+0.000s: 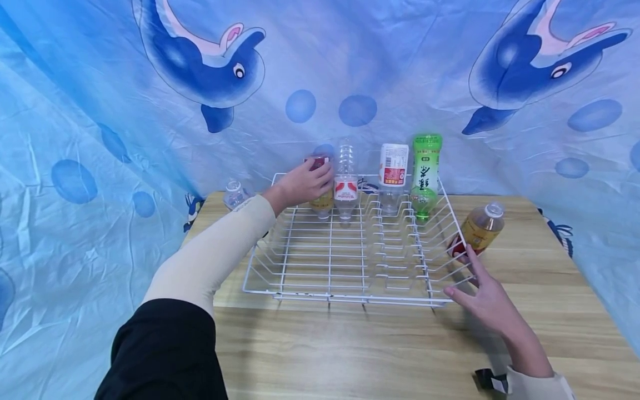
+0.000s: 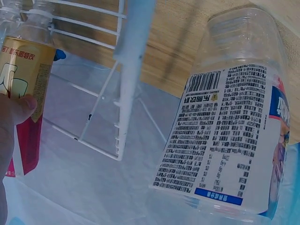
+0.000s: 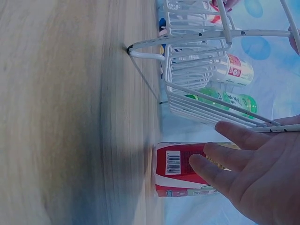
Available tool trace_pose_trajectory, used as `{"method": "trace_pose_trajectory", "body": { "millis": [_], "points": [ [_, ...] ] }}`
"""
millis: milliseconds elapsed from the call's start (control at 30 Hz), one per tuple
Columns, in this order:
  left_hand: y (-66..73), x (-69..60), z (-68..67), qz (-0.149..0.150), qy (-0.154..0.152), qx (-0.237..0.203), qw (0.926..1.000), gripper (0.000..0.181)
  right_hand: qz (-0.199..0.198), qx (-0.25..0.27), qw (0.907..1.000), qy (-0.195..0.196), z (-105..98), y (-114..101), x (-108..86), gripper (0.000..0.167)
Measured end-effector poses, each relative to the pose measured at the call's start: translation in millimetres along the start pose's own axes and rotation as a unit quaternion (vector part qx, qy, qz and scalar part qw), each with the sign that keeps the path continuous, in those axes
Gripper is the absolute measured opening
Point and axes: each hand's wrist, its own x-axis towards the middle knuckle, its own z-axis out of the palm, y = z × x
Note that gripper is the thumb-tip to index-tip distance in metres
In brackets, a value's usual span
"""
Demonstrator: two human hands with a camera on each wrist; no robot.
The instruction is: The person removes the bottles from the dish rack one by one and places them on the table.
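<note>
My left hand (image 1: 312, 180) grips a bottle with a red and yellow label (image 2: 32, 79), which stands upside down at the back left of the white wire dish rack (image 1: 345, 300). Beside it, also neck-down, is a clear ribbed bottle with a red and white label (image 1: 346, 189). Further right stand an inverted white-labelled bottle (image 1: 393, 166) and a green bottle (image 1: 425, 172). My right hand (image 1: 487, 300) touches the rack's right front rim with extended fingers. Just outside the rack, near those fingers, an upright red and yellow bottle (image 3: 180, 168) stands on the table.
A clear bottle with a printed white label (image 2: 220, 131) stands on the table left of the rack. Behind the wooden table (image 1: 325, 350) hangs a blue dolphin-print cloth (image 1: 330, 66). A small black object (image 1: 484, 379) lies by the right wrist.
</note>
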Motion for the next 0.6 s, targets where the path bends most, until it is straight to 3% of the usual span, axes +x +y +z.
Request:
{"method": "trace_pose_trajectory", "body": {
  "millis": [600],
  "points": [
    [5.1,-0.4,6.3,0.016,-0.015,0.051,0.9985,0.062,0.002,0.021,0.9998,0.001,2.4,2.2,0.2,0.105]
  ]
}}
